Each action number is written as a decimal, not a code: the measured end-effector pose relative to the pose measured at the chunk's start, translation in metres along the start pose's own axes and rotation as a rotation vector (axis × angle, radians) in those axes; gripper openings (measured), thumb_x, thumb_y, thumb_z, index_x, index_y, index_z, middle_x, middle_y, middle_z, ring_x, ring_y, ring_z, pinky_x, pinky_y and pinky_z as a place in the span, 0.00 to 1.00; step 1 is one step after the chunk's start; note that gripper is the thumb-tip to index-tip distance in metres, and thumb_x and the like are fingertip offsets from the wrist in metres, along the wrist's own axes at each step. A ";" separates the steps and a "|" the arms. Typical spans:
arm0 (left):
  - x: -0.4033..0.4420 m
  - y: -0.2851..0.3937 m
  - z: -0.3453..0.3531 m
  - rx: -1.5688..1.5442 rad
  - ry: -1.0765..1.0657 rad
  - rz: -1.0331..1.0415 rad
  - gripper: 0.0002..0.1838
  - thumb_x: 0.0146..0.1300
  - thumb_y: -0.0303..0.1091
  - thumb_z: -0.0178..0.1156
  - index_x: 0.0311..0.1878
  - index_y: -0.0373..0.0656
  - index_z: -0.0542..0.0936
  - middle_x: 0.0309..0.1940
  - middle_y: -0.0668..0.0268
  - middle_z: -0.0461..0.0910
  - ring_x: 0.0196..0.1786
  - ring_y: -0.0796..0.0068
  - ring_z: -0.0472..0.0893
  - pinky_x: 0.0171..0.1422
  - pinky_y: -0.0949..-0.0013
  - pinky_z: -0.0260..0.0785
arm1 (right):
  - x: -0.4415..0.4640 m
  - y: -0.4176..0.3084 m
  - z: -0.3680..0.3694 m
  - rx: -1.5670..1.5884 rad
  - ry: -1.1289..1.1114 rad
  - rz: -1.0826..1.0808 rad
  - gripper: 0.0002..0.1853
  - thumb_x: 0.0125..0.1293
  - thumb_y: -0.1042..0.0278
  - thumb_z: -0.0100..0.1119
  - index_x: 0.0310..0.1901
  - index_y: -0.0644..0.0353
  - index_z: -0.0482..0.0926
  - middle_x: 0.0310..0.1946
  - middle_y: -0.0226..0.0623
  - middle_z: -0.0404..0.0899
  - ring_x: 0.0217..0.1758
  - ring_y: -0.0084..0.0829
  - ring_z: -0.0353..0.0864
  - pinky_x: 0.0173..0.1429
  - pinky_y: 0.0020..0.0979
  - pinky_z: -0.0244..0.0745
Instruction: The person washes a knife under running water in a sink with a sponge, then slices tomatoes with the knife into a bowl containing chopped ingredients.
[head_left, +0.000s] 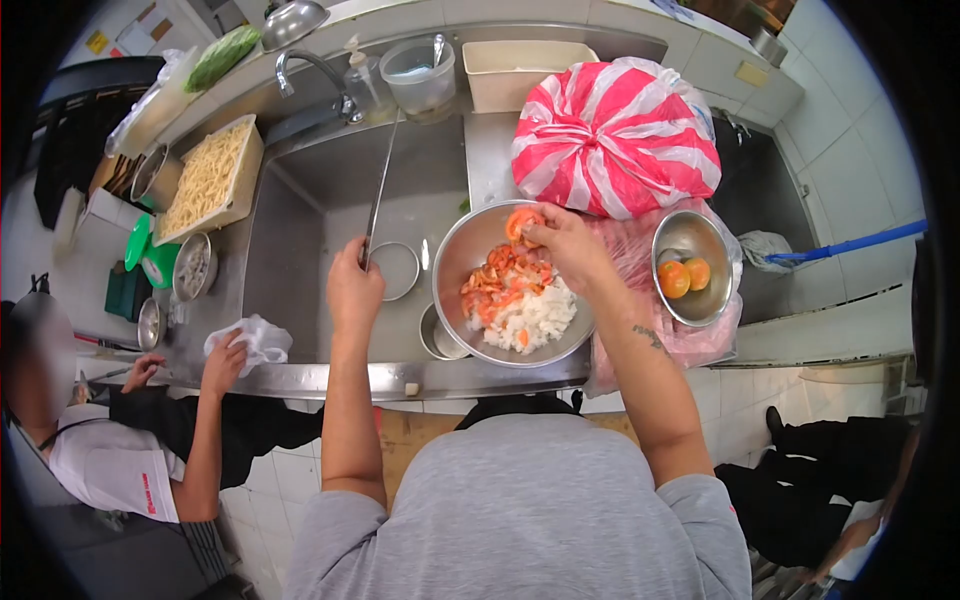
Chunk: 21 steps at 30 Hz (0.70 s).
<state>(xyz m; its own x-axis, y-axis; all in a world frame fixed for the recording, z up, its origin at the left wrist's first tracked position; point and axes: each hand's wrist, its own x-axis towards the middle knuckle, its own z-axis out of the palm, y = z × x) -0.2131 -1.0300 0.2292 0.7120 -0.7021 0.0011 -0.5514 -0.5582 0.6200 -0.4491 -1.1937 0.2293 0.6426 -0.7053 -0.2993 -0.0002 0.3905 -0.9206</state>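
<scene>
My left hand [356, 287] is closed round the handle of a long knife [378, 190], whose blade points up over the steel sink. Over the upper rim of a large metal bowl [453, 325], my right hand [563, 245] holds a piece of tomato [522, 224]. Chopped tomato [492, 285] and chopped white pieces [540, 318] lie in that bowl. To the right, a smaller metal bowl [690, 232] holds two orange-red tomatoes [684, 276] and rests on a pink plastic bag [620, 240].
A red-and-white striped bag [618, 135] bulges behind the bowls. A tray of noodles [212, 180] stands at the left beyond the sink [290, 240]. At the left, a co-worker [120, 450] touches a white plastic bag [258, 342]. Another person [820, 470] stands at the lower right.
</scene>
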 end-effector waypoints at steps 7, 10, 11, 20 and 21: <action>-0.038 0.044 0.011 -0.223 -0.327 0.187 0.31 0.70 0.53 0.41 0.70 0.45 0.59 0.47 0.46 0.74 0.45 0.47 0.78 0.51 0.55 0.70 | -0.005 0.013 0.012 -0.035 0.093 -0.031 0.12 0.68 0.72 0.47 0.51 0.62 0.75 0.39 0.34 0.78 0.36 0.21 0.77 0.38 0.23 0.74; -0.069 0.080 0.020 0.095 -0.370 0.321 0.33 0.71 0.53 0.38 0.72 0.44 0.51 0.51 0.45 0.69 0.46 0.38 0.76 0.51 0.48 0.69 | -0.016 0.011 0.026 -0.039 0.145 -0.092 0.13 0.68 0.73 0.44 0.51 0.63 0.75 0.40 0.35 0.79 0.38 0.22 0.78 0.40 0.24 0.74; -0.076 0.087 0.021 0.097 -0.392 0.312 0.32 0.71 0.52 0.37 0.72 0.45 0.51 0.49 0.45 0.69 0.46 0.40 0.76 0.51 0.48 0.69 | -0.019 0.013 0.029 -0.047 0.163 -0.119 0.14 0.68 0.73 0.44 0.51 0.64 0.74 0.40 0.36 0.79 0.38 0.23 0.78 0.41 0.24 0.74; -0.086 0.107 0.026 0.059 -0.449 0.365 0.29 0.72 0.49 0.38 0.71 0.43 0.54 0.48 0.46 0.71 0.44 0.42 0.77 0.49 0.50 0.69 | -0.036 0.015 0.023 -0.004 0.087 -0.084 0.13 0.67 0.75 0.41 0.47 0.67 0.74 0.38 0.40 0.78 0.39 0.27 0.78 0.43 0.26 0.74; -0.085 0.108 0.029 -0.001 -0.429 0.402 0.28 0.72 0.49 0.38 0.67 0.42 0.56 0.48 0.45 0.71 0.44 0.42 0.76 0.48 0.50 0.69 | -0.039 0.013 0.023 0.029 0.085 -0.069 0.13 0.66 0.75 0.41 0.47 0.67 0.74 0.39 0.40 0.78 0.39 0.27 0.78 0.43 0.26 0.74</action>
<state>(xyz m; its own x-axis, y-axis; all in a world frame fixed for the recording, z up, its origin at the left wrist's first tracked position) -0.3454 -1.0431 0.2734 0.2075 -0.9749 -0.0807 -0.7414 -0.2106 0.6372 -0.4562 -1.1475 0.2344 0.5734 -0.7781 -0.2564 0.0648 0.3551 -0.9326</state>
